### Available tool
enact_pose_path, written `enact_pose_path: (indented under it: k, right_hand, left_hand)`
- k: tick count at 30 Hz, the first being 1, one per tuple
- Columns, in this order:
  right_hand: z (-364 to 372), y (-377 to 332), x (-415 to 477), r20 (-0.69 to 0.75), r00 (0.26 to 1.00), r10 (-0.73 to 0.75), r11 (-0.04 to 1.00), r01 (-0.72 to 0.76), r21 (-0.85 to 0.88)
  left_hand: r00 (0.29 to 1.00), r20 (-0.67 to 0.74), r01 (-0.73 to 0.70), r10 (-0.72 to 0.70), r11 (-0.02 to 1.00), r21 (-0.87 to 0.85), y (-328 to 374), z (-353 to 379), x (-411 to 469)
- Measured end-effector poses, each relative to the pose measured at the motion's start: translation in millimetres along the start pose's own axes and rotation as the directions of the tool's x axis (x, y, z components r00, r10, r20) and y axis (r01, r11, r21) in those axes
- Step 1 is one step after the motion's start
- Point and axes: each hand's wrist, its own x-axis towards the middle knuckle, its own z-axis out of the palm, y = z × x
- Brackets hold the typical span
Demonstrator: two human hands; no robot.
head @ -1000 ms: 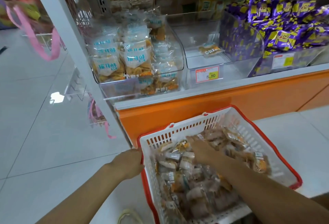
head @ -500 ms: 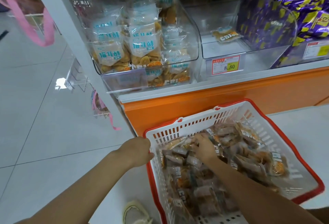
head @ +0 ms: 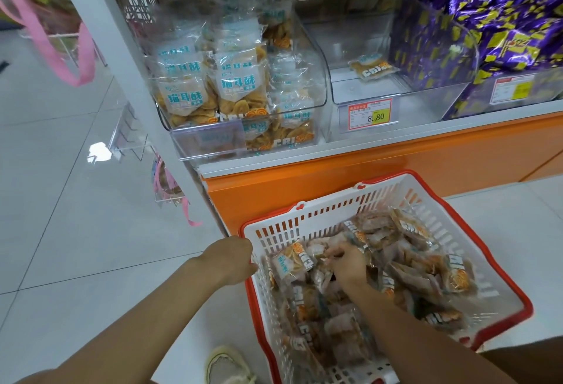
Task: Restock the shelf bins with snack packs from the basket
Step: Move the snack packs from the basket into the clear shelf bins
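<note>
- Packs (head: 408,264) lay heaped in the basket (head: 320,222), under and around the right hand (head: 347,264). None had been lifted clear.
- Change over the last second: the right hand went from lying fairly flat across the heap to fingers (head: 330,254) curled down into it, at much the same spot.
- One blue-labelled pack (head: 291,261) stood tipped up just left of those fingers. It had not shown that way half a second before.
- Left hand (head: 228,258) had stayed on the rim, well left of the right hand. The view had drawn nearer the shelf.
- Reading: a grab was forming. Nothing reached the bins in this interval, so restocking was still at the pick stage.
- Right grip: fingers bent tight, tips pinched into the wrappers on top of the heap. The thumb was hidden, and I could not tell how many packs it had.
- Left grip: closed over the rim with knuckles up, fingertips out of sight inside the wall. It was probably steadying the basket.
- Middle bin (head: 359,94), up and beyond the right hand, held a single pack (head: 373,68) and carried a price tag (head: 370,114) on its front. Judged the likely target.
- Left bin (head: 298,127), up beyond the left hand, was already well filled.
- Purple bin (head: 426,48), far up and right of the right hand, was already piled high.
</note>
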Motion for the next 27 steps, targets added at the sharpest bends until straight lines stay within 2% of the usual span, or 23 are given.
enact_pose_path:
  k: [4,8,10,12,14,15,16,17,18,20,21,22,25,27]
  right_hand:
    - [-5.0,-1.1,-3.4,-0.014,0.999,0.033,0.998,-0.032,0.054]
    - [-12.5,-8.2,-4.3,-0.004,1.0,0.017,1.0,-0.017,0.013]
    - [-20.4,-15.2,-6.0,-0.004,0.999,-0.032,0.999,0.031,-0.027]
    - [-33.1,-25.8,-10.8,-0.003,0.993,-0.119,0.991,0.118,-0.069]
    - [-48.4,-36.7,-17.1,0.015,0.97,-0.242,0.96,0.242,-0.138]
    - [-56.7,-44.0,-21.9,0.032,0.948,-0.316,0.93,0.316,-0.187]
    - [-65.0,-52.1,-27.2,0.051,0.909,-0.414,0.881,0.414,-0.229]
    - [-72.9,-60.7,-32.7,0.068,0.841,-0.537,0.806,0.536,-0.25]
    - [-80.8,-69.5,-38.8,0.078,0.731,-0.678,0.692,0.671,-0.266]
    - [-96.9,-88.4,-52.6,0.09,0.443,-0.892,0.393,0.858,-0.332]
    - [-104.8,-96.5,-59.9,0.111,0.325,-0.939,0.267,0.894,-0.361]
    - [-112.0,-103.2,-66.6,0.14,0.232,-0.962,0.167,0.914,-0.369]
    - [-131.8,-121.4,-86.8,0.219,-0.018,-0.976,-0.102,0.921,-0.377]
    - [-143.3,-129.0,-94.9,0.27,-0.124,-0.955,-0.232,0.879,-0.416]
  left_hand:
    - [1.0,0.002,-0.002,0.002,1.0,-0.007,-0.2,0.4,-1.9]
    - [1.0,0.013,-0.007,0.007,0.999,-0.032,-0.2,-3.3,-3.5]
    - [1.0,0.013,0.003,-0.002,0.999,-0.047,1.5,-5.8,-6.0]
    - [0.998,-0.046,0.039,-0.042,0.997,-0.061,5.2,-9.8,-8.3]
    - [0.986,-0.142,0.064,-0.088,0.983,-0.17,14.1,-16.9,-11.1]
    - [0.982,-0.154,0.061,-0.113,0.95,-0.305,19.4,-21.2,-11.9]
    - [0.984,-0.119,0.062,-0.136,0.871,-0.487,24.5,-25.9,-12.0]
    - [0.989,-0.021,0.091,-0.144,0.722,-0.686,29.3,-30.8,-12.3]
    - [0.989,0.105,0.146,-0.108,0.51,-0.848,33.6,-36.6,-14.5]
    - [0.96,0.276,0.27,0.051,0.108,-0.957,36.5,-48.4,-20.8]
    - [0.943,0.312,0.317,0.118,-0.02,-0.948,36.0,-53.7,-22.8]
    - [0.931,0.321,0.34,0.174,-0.096,-0.935,35.5,-59.7,-26.5]
    - [0.939,0.248,0.293,0.237,-0.179,-0.939,39.6,-75.9,-37.9]
    - [0.958,0.181,0.228,0.223,-0.208,-0.951,45.7,-83.1,-46.3]
